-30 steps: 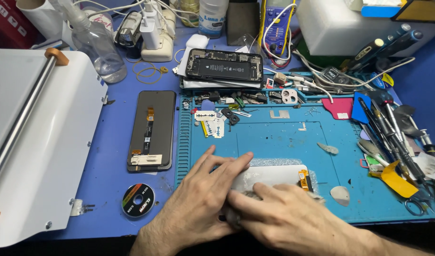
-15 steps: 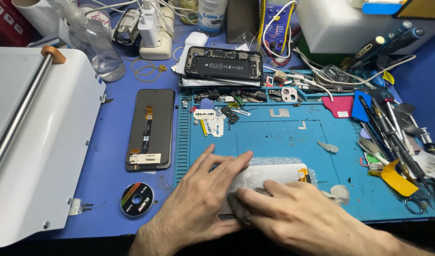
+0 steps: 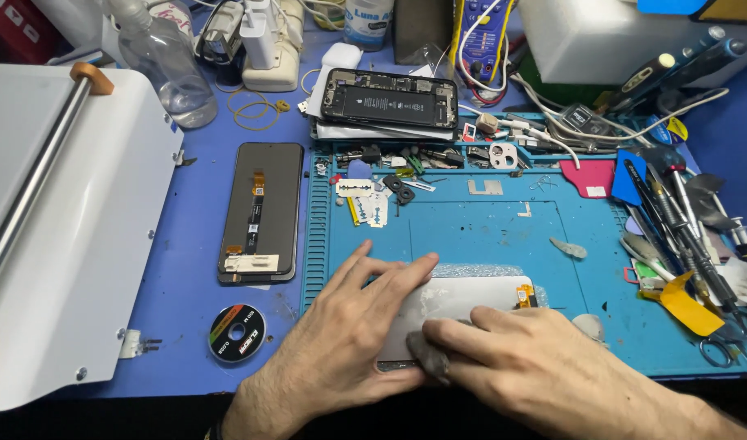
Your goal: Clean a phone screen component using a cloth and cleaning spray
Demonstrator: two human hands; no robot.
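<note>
A pale grey phone screen panel (image 3: 471,295) lies flat on the blue repair mat (image 3: 487,228), with a small orange flex tab at its right end. My left hand (image 3: 349,334) presses down on the panel's left part, fingers spread. My right hand (image 3: 528,367) is on the panel's near edge and pinches a small grey wad (image 3: 429,354) against it.
A black screen with its flex cable (image 3: 261,212) lies left of the mat. An opened phone (image 3: 390,98) sits at the back. Screwdrivers and tweezers (image 3: 683,228) crowd the right. A white machine with a roller (image 3: 56,228) fills the left. A tape roll (image 3: 237,332) lies near the front.
My right hand has slid left along the panel's near edge with the wad. My left hand has stayed pressed on the panel.
</note>
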